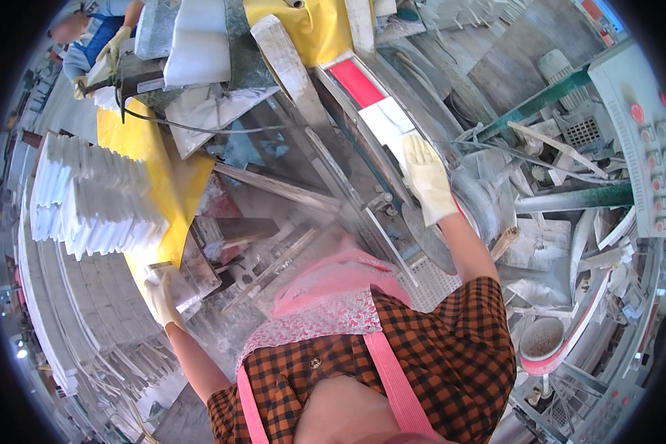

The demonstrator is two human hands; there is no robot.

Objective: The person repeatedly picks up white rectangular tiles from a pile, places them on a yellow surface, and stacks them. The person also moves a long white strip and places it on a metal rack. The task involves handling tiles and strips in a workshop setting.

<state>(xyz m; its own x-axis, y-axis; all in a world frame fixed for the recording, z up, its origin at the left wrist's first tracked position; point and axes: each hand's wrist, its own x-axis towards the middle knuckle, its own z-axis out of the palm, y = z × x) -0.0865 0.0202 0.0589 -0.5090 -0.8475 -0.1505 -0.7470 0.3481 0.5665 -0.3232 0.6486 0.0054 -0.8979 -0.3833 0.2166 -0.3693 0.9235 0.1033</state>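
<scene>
My right hand (427, 179), in a cream rubber glove, lies flat with its fingers stretched out on the near end of a white slab piece (387, 120). That piece rests on a narrow metal machine bed, just short of a red strip (357, 83). Down at the left, my gloved left hand (160, 297) is closed around a small pale block (157, 273) by the lower end of a yellow sheet (177, 222). The glove hides part of the block. Beside it rises a stack of white slabs (89, 196).
A round grey disc (431, 240) stands close below my right wrist. A control panel (640, 140) with buttons is at the right, near green beams (577, 198). Broken slab pieces and wooden bars lie between. Another person (100, 37) in gloves works at the far left.
</scene>
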